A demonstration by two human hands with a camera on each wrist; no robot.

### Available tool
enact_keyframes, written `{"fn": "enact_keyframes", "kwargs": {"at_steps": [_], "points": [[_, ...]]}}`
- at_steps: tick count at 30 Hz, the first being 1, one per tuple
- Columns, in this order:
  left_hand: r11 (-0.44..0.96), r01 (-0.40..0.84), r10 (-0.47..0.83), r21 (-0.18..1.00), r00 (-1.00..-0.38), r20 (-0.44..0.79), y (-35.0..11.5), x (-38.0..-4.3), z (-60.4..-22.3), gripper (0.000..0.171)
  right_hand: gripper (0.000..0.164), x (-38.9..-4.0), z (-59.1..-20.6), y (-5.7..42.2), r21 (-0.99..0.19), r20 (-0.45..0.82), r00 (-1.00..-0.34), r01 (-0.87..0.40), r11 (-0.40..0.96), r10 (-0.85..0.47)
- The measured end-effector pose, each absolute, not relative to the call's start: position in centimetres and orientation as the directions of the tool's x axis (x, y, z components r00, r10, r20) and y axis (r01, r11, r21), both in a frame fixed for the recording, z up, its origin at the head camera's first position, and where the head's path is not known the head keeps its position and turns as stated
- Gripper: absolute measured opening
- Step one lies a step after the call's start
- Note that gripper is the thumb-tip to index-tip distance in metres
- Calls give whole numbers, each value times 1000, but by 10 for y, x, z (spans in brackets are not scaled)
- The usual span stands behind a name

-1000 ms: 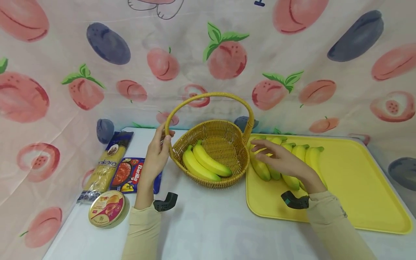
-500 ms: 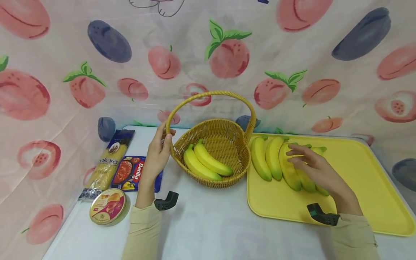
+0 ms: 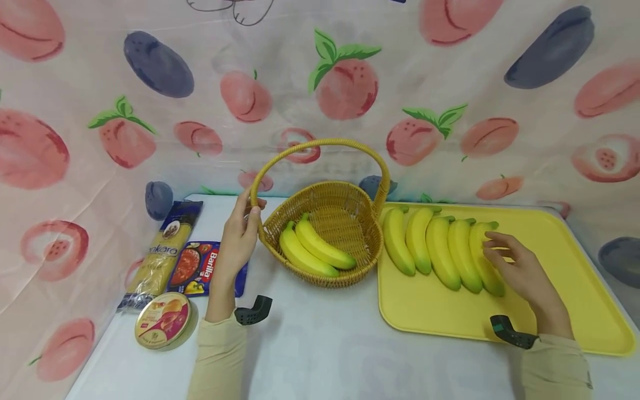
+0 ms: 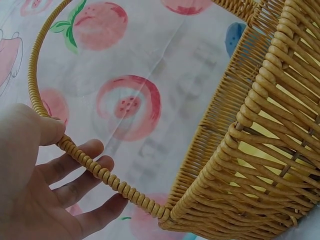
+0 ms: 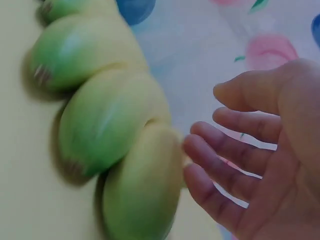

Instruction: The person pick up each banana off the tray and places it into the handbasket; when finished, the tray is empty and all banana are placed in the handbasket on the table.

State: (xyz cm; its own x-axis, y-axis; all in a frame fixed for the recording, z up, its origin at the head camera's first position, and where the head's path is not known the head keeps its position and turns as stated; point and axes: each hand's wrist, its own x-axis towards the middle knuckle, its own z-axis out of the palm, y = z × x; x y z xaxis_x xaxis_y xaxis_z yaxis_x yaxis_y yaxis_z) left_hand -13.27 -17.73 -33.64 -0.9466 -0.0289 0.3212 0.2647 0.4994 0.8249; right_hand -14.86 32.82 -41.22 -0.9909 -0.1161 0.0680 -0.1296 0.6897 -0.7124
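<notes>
A wicker basket (image 3: 371,239) with a tall arched handle (image 3: 320,142) stands mid-table, two bananas (image 3: 322,245) lying inside. My left hand (image 3: 239,241) holds the handle's left side low down; in the left wrist view, the thumb lies across it and the fingers (image 4: 75,187) reach behind. On a yellow tray (image 3: 565,294) several bananas (image 3: 441,253) lie side by side, stems pointing away. Over the tray, my right hand (image 3: 525,275) hovers at the rightmost banana (image 3: 482,258), its fingers loosely bent. Nothing is between its thumb and fingers in the right wrist view.
Left of the basket lie a pasta packet (image 3: 162,250), a blue Barilla pack (image 3: 197,269) partly behind my left forearm, and a round tin (image 3: 164,320). A fruit-print cloth (image 3: 295,66) hangs behind the white table (image 3: 320,350).
My right hand has moved right across the row of bananas, from beside the basket to the rightmost one. The left hand stays on the handle; the basket and bananas keep their places.
</notes>
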Motion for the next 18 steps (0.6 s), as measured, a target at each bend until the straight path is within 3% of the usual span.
{"fn": "enact_keyframes", "kwargs": {"at_steps": [9,18], "points": [[483,272,-25,832,-946,323,-178,-132,-337,44,82,-158,-431,336,-685,-181,-983,102,721,-32],[495,278,-28,823,-942,335,-178,-132,-338,44,93,-158,-433,334,-616,-265,-964,152,773,-21]]}}
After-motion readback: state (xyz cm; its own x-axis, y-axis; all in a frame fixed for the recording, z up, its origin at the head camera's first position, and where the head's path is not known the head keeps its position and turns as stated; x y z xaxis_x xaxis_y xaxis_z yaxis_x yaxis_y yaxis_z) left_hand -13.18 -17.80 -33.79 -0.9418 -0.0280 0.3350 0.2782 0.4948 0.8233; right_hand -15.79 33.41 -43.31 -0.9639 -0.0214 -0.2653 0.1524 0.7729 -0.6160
